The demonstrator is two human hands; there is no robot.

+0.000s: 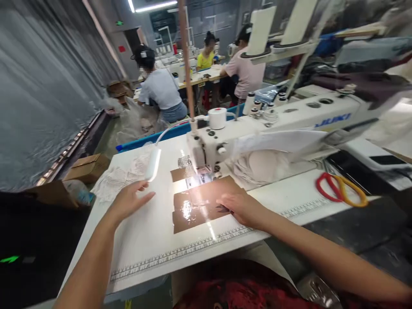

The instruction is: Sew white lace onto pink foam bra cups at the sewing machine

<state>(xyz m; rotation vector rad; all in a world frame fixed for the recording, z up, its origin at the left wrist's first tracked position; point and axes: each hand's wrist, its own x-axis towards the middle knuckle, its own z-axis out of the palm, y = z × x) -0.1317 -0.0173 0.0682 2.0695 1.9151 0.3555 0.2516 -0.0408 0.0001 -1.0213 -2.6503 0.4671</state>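
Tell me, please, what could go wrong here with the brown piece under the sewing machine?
1. The right hand presses the brown piece close to the needle area; the fingers could get too near the needle.
2. The left hand hovers off the piece, so the piece might skew with only one hand holding it.
3. Lamp glare on the glossy surface may hide the seam line.

Both bare forearms extend forward from the lower edge of the view, converging slightly. The left hand (128, 201) is open, palm down, fingers straight and held together, thumb spread toward the top; whether it rests on anything cannot be determined. The right hand (242, 207) lies palm down, fingers extended to the left, wrist nearly straight.
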